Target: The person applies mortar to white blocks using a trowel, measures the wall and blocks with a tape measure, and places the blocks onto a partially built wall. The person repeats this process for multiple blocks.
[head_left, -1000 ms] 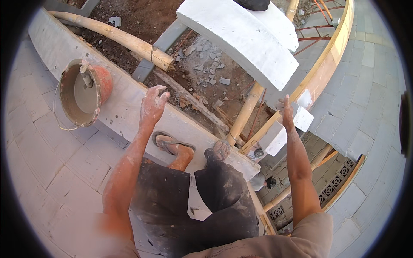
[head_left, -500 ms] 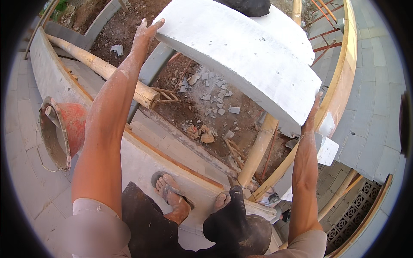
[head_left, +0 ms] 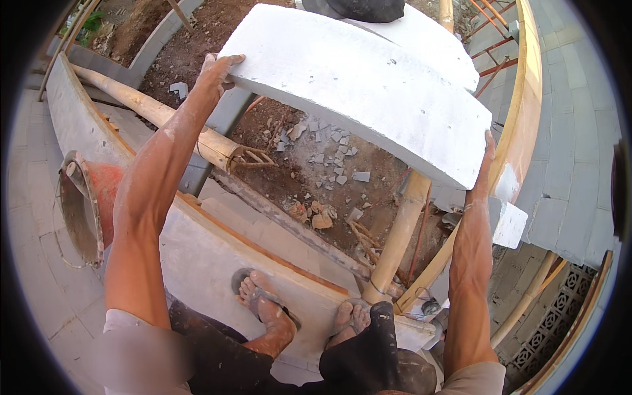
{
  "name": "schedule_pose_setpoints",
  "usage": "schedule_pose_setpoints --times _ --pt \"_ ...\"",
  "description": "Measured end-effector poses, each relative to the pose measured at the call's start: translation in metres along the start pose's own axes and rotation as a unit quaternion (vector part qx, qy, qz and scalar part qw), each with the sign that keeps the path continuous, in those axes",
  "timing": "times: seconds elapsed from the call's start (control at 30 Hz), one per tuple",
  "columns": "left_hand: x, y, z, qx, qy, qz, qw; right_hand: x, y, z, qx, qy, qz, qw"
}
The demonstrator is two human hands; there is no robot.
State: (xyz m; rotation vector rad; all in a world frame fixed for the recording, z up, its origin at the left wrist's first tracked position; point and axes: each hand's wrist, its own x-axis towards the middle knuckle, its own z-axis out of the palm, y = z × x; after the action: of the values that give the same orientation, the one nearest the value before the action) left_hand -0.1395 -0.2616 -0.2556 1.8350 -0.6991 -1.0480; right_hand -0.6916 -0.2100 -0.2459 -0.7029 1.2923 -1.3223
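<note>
A large white block [head_left: 355, 92], long and pale-faced like lightweight concrete, spans the upper middle of the head view. My left hand [head_left: 218, 71] grips its left end, the thumb along the top edge and the other fingers curled beneath. At the opposite end, my right hand [head_left: 484, 161] presses against the lower right corner; its fingers are mostly hidden by the block. Just behind lies a second white block [head_left: 438, 46], partly covered by the first. A black rounded thing [head_left: 368, 9] overlaps both blocks at the top edge; its kind is unclear.
My sandalled feet [head_left: 263, 299] stand on a curved concrete ledge [head_left: 197, 247]. A dirty red bucket [head_left: 99, 197] lies tipped at left. Wooden poles [head_left: 398, 230] cross the opening, where rubble [head_left: 336, 158] lies on the dirt below. A curved wooden form [head_left: 523, 105] runs along the right.
The near white block has come slightly toward me, its left end most. My left hand has moved down and toward me with it, and its fingers now curl under the edge.
</note>
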Motion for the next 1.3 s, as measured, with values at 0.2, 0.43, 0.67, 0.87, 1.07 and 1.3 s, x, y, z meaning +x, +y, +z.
schedule_pose_setpoints --times 0.2,0.43,0.67,0.87,1.07,1.3 --pt "-0.061 -0.006 -0.022 0.008 0.009 -0.052 0.999 -0.045 -0.006 -0.013 -0.032 0.018 0.051 0.998" --pt "-0.145 0.016 -0.067 0.025 -0.045 -0.136 0.989 -0.148 -0.037 -0.048 -0.068 0.073 0.154 0.983" --pt "-0.292 -0.013 -0.140 -0.010 0.054 -0.278 0.959 -0.242 -0.146 -0.021 -0.166 0.052 0.247 0.953" --pt "-0.374 -0.048 -0.214 -0.087 0.205 -0.396 0.891 -0.281 -0.202 0.053 -0.286 0.030 0.322 0.902" --pt "-0.367 -0.104 -0.297 -0.095 0.207 -0.395 0.890 -0.356 -0.234 0.173 -0.321 0.007 0.311 0.895" --pt "-0.422 -0.064 -0.296 0.168 0.254 -0.227 0.925 -0.459 -0.284 0.285 -0.212 -0.011 0.312 0.926"
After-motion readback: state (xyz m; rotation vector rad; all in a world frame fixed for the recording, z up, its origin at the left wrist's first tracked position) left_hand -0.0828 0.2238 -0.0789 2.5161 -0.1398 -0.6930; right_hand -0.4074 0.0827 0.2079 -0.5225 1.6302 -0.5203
